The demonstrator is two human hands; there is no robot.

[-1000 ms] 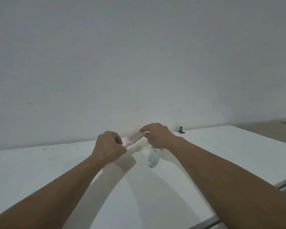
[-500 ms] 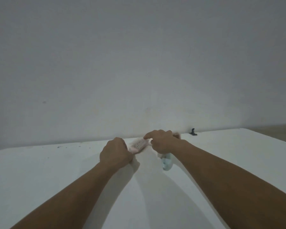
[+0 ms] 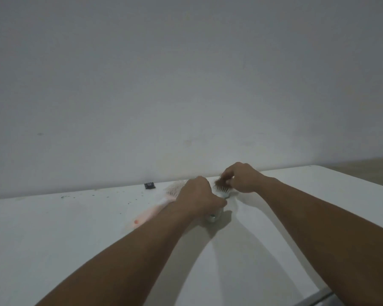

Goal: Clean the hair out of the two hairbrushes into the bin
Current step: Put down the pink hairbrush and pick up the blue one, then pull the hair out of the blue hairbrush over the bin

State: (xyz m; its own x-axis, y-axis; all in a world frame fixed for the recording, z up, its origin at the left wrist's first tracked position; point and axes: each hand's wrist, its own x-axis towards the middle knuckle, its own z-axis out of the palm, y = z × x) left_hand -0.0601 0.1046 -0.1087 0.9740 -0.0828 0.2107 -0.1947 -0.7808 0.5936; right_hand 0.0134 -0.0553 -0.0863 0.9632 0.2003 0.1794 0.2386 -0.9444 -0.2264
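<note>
A pink hairbrush (image 3: 157, 206) lies flat on the white table (image 3: 64, 235), bristles up, its head partly hidden behind my left hand. My left hand (image 3: 197, 198) is closed around the handle of a pale blue hairbrush (image 3: 221, 193), whose handle end sticks out below the fist. My right hand (image 3: 241, 178) pinches a clump of brown hair (image 3: 220, 183) at the top of the blue brush's bristles. No bin is in view.
A small black object (image 3: 150, 185) sits at the table's far edge against the plain wall. The table's right edge runs down at the lower right, with brownish floor (image 3: 363, 168) beyond the far right corner.
The pink brush has left my hands and now lies on the table. My left hand has taken the blue brush, and my right hand has gripped its hair. The view swung to the right.
</note>
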